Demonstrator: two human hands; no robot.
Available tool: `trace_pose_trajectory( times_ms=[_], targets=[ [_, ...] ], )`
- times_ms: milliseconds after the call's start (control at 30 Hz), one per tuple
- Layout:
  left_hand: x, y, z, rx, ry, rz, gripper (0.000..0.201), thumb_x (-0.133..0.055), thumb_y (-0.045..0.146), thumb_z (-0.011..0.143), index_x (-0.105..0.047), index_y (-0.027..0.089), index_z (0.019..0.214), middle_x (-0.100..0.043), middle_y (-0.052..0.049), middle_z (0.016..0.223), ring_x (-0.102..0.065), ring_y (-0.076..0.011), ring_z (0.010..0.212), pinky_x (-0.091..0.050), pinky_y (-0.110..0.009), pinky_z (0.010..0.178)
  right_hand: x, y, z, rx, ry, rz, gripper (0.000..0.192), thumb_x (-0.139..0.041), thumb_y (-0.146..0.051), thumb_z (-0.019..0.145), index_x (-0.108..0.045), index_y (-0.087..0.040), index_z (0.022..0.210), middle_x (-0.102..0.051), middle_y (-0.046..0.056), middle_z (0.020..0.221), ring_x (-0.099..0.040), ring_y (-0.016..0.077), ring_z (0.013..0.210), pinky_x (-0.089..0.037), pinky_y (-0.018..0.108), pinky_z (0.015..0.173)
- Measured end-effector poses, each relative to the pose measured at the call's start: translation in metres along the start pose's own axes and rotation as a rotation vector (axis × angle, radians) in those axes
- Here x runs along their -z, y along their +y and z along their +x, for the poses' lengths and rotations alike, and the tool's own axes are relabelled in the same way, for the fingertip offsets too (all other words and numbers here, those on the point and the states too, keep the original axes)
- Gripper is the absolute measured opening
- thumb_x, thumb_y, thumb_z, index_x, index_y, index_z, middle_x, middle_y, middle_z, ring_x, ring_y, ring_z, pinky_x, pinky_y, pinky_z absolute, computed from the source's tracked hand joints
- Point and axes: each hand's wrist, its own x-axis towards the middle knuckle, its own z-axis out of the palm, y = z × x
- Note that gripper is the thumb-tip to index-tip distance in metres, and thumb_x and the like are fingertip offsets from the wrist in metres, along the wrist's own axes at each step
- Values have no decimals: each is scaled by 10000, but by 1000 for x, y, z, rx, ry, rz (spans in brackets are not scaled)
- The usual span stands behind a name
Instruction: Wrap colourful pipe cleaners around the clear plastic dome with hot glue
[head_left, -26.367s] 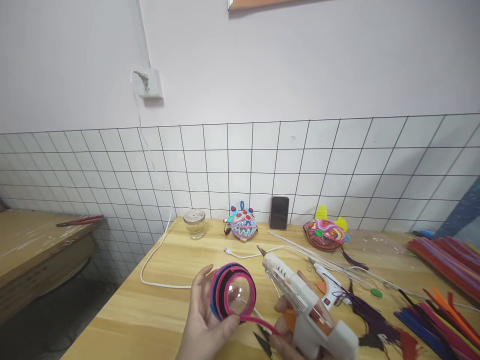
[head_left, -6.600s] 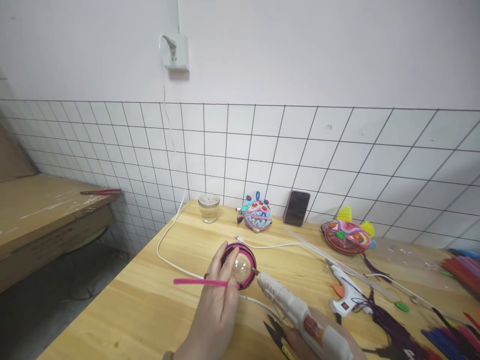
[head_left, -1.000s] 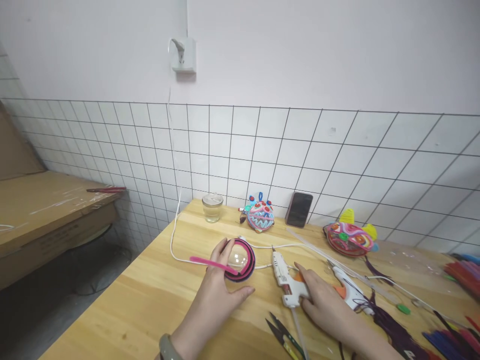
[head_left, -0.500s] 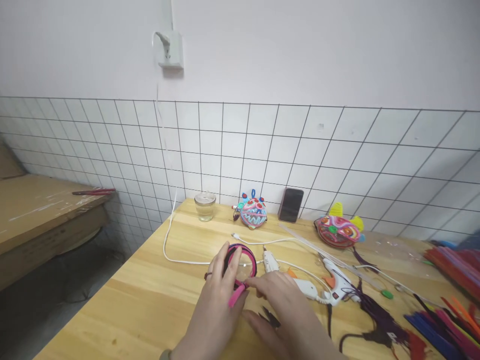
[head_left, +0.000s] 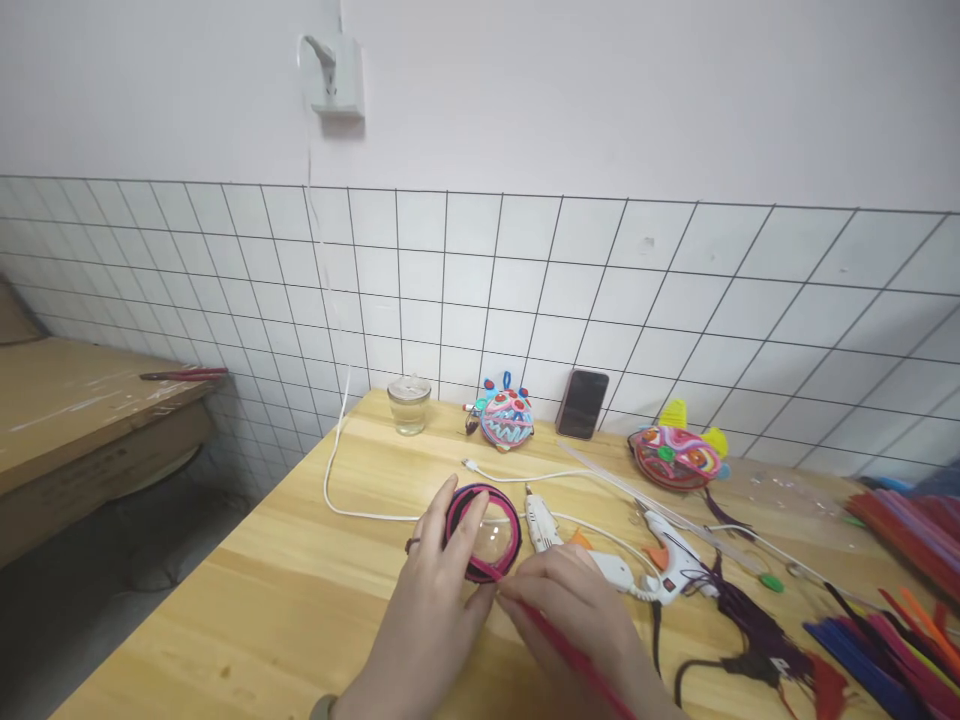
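A round, clear disc (head_left: 496,538), edged with pink and dark fuzzy coils, is held low over the wooden table. My left hand (head_left: 427,615) grips its left side, fingers over the rim and thumb near the bottom edge. With my right hand (head_left: 581,605) I pinch a pink pipe cleaner (head_left: 574,655) at the disc's lower edge. One end of it lies along the rim, while its long tail passes under my right palm toward the lower right. My right fingers partly hide where it meets the rim.
Two white glue guns (head_left: 541,522) (head_left: 671,565) lie right of the disc, among white cables. Behind stand a glass of liquid (head_left: 409,405), a decorated face ornament (head_left: 506,415), a phone (head_left: 583,404) and a fish-like ornament (head_left: 675,458). Coloured pipe cleaners (head_left: 870,650) lie at right.
The pink pipe cleaner's loose end, which stuck out toward the lower left over my left hand, now trails lower right under my right hand. My right fingers have closed on it at the rim.
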Motion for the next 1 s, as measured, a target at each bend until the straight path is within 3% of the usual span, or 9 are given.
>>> trace_pose_trajectory(
  times_ms=[67, 233, 400, 533, 833, 1000],
  targets=[
    [1, 1, 1, 8, 19, -28, 647, -534, 96, 802, -359, 263, 1401, -241, -156, 1523, -296, -307, 1389, -362, -509, 1077, 6, 6, -3, -1, 25, 11, 156, -565, -117, 876, -629, -240, 948, -676, 4, 768, -601, 145, 661, -433, 288, 637],
    [1, 5, 2, 7, 32, -59, 618, -595, 115, 782, -417, 264, 1354, -297, -162, 1493, -330, -307, 1375, -372, -503, 1072, 21, 10, -2, -125, -50, 168, 193, -619, -106, 841, -645, -253, 962, -667, 14, 860, -646, 143, 775, -514, 236, 690],
    [2, 7, 3, 0, 26, -98, 590, -618, 178, 799, -419, 270, 1347, -324, -159, 1485, -329, -305, 1377, -382, -496, 1067, 20, 3, 4, -307, 85, 242, 139, -640, -143, 815, -688, -273, 811, -622, 32, 949, -632, 163, 919, -522, 224, 780],
    [3, 8, 2, -13, 10, -136, 577, -625, 214, 805, -420, 277, 1341, -366, -149, 1463, -352, -299, 1364, -390, -492, 1063, 19, 3, 5, -411, 87, 272, 81, -651, -216, 813, -685, -266, 759, -648, 60, 1047, -617, 210, 1040, -506, 296, 875],
    [7, 11, 3, -15, -22, -254, 604, -643, 217, 803, -395, 358, 1335, -385, -70, 1435, -347, -242, 1357, -353, -438, 1095, 27, 4, 7, -443, 21, 231, 83, -642, -237, 818, -683, -249, 747, -691, 79, 1047, -659, 237, 992, -533, 363, 855],
    [14, 10, 1, 78, -133, -367, 616, -647, 389, 811, -372, 421, 1362, -289, -25, 1508, -263, -264, 1402, -298, -462, 1122, 29, 10, 2, -429, -63, 214, 85, -613, -230, 853, -675, -256, 799, -659, 73, 1117, -632, 226, 1053, -514, 365, 903]
  ],
)
